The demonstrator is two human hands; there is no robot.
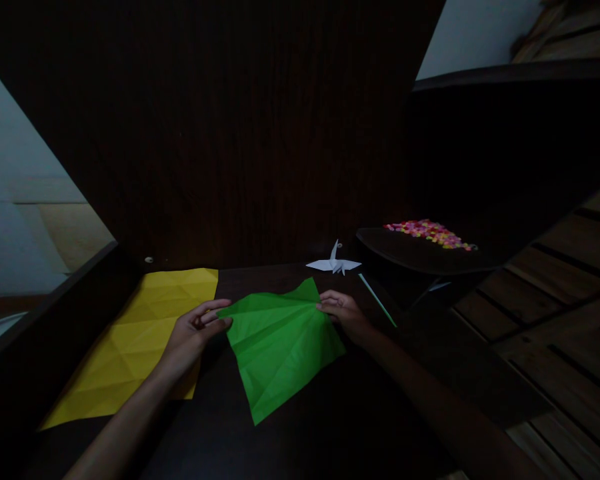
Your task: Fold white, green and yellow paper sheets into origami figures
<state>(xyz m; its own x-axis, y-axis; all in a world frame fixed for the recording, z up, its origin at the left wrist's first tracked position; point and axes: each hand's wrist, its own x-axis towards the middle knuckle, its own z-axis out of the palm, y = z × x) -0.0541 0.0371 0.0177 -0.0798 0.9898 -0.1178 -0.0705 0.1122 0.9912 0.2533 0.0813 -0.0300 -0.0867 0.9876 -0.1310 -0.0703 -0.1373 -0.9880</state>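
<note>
Dark brown wooden desktop (210,440): a yellow, creased sheet of paper (125,347) lies along the left edge, reaching the back left corner. At the back edge, toward the right corner, sits a white folded-paper bird (334,265); near the right edge lies a thin, pale-and-green strip (378,300). A dark, curved-edged shelf (405,250) beside the back right corner bears small pink, red and yellow pieces (430,233).

And here's the green sheet of paper (285,353), opened out, crease lines fanning across it, slightly rumpled, pinched between left hand (194,333) and right hand (347,317), one corner pointing nearward!
</note>
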